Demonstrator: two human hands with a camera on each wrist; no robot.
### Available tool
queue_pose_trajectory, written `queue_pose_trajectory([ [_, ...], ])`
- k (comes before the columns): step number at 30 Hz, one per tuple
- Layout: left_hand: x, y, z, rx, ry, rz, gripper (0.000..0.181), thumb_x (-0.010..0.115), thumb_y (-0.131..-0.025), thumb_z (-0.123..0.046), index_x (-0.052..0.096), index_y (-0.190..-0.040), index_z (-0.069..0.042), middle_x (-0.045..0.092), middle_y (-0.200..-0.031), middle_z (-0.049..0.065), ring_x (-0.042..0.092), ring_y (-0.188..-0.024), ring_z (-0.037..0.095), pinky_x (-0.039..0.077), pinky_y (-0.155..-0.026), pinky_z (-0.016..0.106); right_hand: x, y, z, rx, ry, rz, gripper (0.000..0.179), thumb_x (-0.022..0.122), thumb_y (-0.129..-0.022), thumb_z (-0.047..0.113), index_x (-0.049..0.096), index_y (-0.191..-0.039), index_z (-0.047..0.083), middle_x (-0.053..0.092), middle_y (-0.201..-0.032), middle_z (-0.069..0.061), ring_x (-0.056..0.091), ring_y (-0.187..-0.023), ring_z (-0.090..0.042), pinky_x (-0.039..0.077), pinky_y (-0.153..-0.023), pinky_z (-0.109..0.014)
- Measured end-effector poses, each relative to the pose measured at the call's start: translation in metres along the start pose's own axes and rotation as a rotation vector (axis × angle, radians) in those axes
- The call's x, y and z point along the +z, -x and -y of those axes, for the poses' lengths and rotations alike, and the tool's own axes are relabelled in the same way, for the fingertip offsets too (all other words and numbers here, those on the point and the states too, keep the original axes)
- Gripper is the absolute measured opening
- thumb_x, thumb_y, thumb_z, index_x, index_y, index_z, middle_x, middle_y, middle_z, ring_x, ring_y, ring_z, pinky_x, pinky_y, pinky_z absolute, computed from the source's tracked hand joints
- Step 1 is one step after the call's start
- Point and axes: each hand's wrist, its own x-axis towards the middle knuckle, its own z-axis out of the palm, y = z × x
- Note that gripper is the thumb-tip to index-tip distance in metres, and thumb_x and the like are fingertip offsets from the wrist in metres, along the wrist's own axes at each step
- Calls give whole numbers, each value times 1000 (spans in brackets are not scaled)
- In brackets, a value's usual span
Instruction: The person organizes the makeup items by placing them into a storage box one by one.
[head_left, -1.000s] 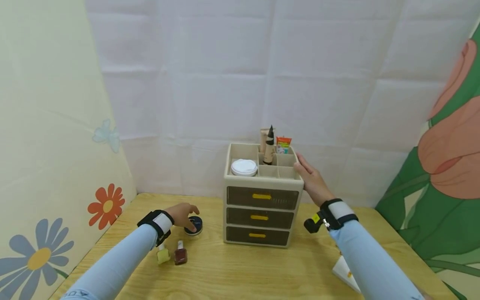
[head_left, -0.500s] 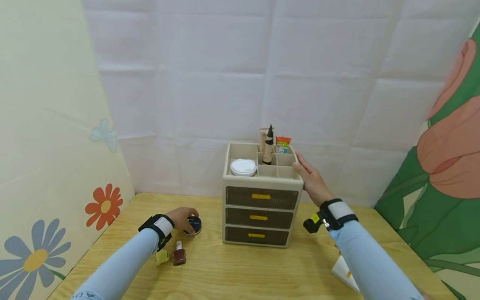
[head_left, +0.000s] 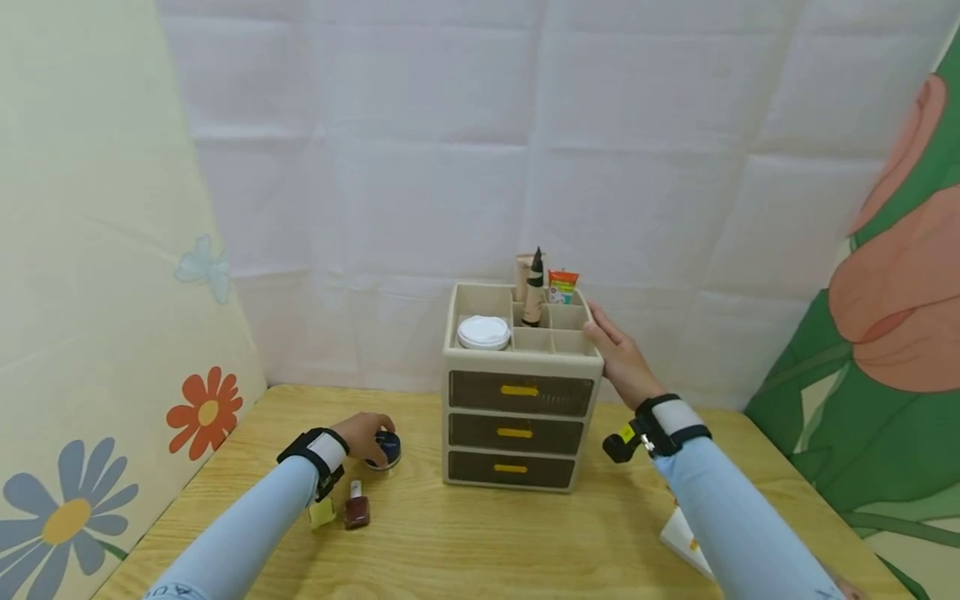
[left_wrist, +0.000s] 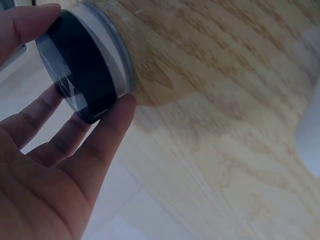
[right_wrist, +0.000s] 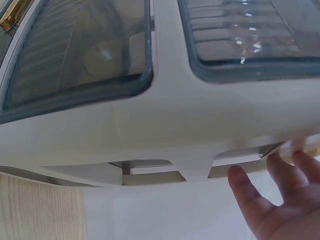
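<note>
In the head view my left hand (head_left: 363, 436) is over a round dark-lidded cosmetic jar (head_left: 387, 451) at the table's left. The left wrist view shows thumb and fingers gripping the jar (left_wrist: 82, 62) around its dark band, its clear wall tilted. My right hand (head_left: 624, 362) rests along the upper right side of a beige drawer organizer (head_left: 522, 360). Fingertips (right_wrist: 240, 177) touch the organizer's edge in the right wrist view. A white round compact (head_left: 483, 332), a black-capped bottle (head_left: 533, 296) and an orange-topped tube (head_left: 562, 287) sit in the top compartments.
A dark red nail polish bottle (head_left: 357, 511) and a yellow-green one (head_left: 322, 514) stand near my left wrist. Partly behind my right forearm lies a white flat object (head_left: 686, 543). A white cloth (head_left: 360, 208) hangs behind the table (head_left: 480, 542).
My left fingers have closed in around the dark-lidded jar, from a looser spread over it. The right hand stays at the organizer's side. The whole head view has shifted slightly.
</note>
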Motion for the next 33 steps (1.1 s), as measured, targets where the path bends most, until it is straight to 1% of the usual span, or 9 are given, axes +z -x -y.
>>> queue_pose_trajectory([
  [3,-2,2,-4,-9,4,2,51,84,-73,-12,62,-119,-6,61,-112,16,59,-99,29,52,-81,44,0,0,0,-4,-10,2,66,38,-102,48,7,-157,28,9,-161,-5,30,-138,-35,38,-102,-54],
  [8,-9,8,-11,-12,16,2,49,84,-72,-13,63,-116,-7,62,-104,13,59,-92,25,53,-77,41,2,-1,-1,-11,-18,6,65,38,-103,46,7,-157,25,8,-162,-5,28,-139,-34,39,-102,-53],
  [12,-20,13,-16,21,18,-7,50,84,-73,-14,62,-118,-6,63,-102,13,60,-89,24,53,-74,39,2,-1,-1,-10,-12,-1,65,38,-103,45,7,-157,24,8,-161,-6,27,-139,-35,39,-101,-53],
  [16,-36,18,-22,60,12,-4,51,83,-74,-14,61,-119,-5,64,-103,13,61,-88,23,53,-73,37,1,-1,-1,-8,0,-3,66,38,-103,47,8,-157,25,10,-161,-8,30,-137,-36,42,-99,-49],
  [19,-51,24,-31,69,14,4,51,83,-74,-15,60,-119,-5,63,-104,13,61,-90,23,53,-75,37,-1,0,0,1,13,-7,67,38,-102,50,8,-157,27,12,-161,-8,33,-135,-36,45,-97,-45],
  [21,-62,29,-38,87,2,10,52,83,-75,-15,60,-120,-4,63,-104,14,61,-90,24,54,-76,37,-2,0,1,6,18,-8,67,37,-102,51,8,-157,28,13,-161,-9,35,-133,-37,44,-97,-46],
  [25,-84,37,-50,124,-48,1,52,82,-75,-17,59,-120,-4,63,-106,15,61,-90,24,54,-75,37,-2,-1,2,11,21,-4,67,37,-101,52,7,-157,29,11,-161,-7,32,-136,-38,40,-101,-53],
  [29,-102,44,-60,152,-60,9,50,81,-75,-16,59,-118,-6,62,-107,14,60,-88,21,54,-73,34,-2,-1,2,8,19,8,66,37,-102,51,6,-157,30,9,-161,-6,30,-137,-37,39,-101,-54],
  [33,-118,53,-76,185,-82,34,48,80,-75,-15,58,-117,-6,62,-107,13,61,-87,20,54,-72,33,-1,-1,0,10,19,9,67,37,-102,51,7,-157,29,9,-161,-6,32,-136,-37,40,-100,-53],
])
